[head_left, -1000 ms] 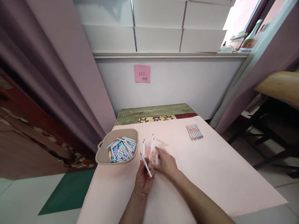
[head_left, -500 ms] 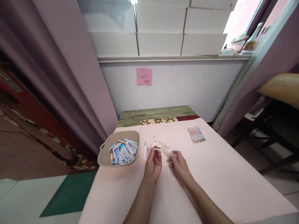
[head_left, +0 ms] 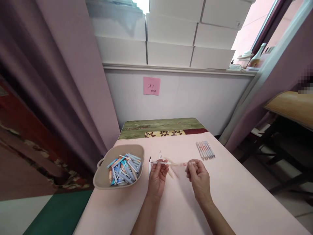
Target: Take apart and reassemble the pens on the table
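Note:
My left hand (head_left: 157, 176) pinches the thin white end of a pen refill (head_left: 161, 162), held level above the pink table cover (head_left: 220, 192). My right hand (head_left: 199, 176) pinches the pink and clear pen barrel (head_left: 186, 164) at the other end, so the two parts line up between the hands. Below the hands lie a few loose pens with black tips (head_left: 150, 162) and a couple of pale barrels (head_left: 172, 172). A beige bowl (head_left: 102, 174) to the left holds several blue and orange caps.
A row of several finished pens (head_left: 205, 150) lies on the cover at the right. Behind the cover a green patterned table top (head_left: 161, 125) meets the white wall with a pink note (head_left: 151, 86). Purple curtains hang on both sides; a wooden desk (head_left: 290, 106) stands right.
My left hand lifted a refill off the pile and my right hand picked up a barrel. Both hands rose and moved apart, bringing the two parts in line.

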`<act>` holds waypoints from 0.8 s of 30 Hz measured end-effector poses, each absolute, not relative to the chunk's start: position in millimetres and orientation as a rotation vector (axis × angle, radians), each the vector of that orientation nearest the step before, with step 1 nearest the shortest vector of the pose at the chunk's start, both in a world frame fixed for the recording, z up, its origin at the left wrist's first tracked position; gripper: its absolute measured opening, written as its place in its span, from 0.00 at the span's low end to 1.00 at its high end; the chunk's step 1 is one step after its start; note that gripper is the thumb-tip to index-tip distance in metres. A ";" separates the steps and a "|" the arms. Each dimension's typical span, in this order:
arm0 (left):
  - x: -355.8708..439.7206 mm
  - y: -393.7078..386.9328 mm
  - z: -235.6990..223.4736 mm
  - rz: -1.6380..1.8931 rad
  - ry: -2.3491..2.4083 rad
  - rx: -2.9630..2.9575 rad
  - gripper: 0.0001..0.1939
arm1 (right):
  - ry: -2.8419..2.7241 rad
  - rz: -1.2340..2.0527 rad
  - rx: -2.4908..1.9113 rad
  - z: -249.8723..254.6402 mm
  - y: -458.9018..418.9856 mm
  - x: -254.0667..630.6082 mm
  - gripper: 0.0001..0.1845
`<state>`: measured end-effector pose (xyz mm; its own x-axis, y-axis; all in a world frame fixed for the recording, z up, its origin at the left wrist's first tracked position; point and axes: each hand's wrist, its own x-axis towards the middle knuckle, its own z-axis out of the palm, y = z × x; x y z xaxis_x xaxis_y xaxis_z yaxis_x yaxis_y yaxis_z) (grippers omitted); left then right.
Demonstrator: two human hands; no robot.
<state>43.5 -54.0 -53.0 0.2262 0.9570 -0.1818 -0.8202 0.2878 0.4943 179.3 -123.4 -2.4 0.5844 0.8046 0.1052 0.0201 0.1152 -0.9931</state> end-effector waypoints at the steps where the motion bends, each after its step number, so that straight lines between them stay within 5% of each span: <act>1: 43.7 -54.4 -52.2 1.253 0.505 0.325 0.06 | -0.791 0.676 -1.321 -2.0 -121.9 175.0 0.15; 24: 48.8 -58.6 -42.7 1.233 0.492 0.379 0.10 | -1.162 0.572 -1.535 -5.3 -119.8 164.0 0.07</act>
<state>48.8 -58.6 -42.7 0.2501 0.9564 -0.1509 -0.7980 0.2919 0.5272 164.0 -119.8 -5.3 0.4076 0.8877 0.2143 0.3717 0.0530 -0.9268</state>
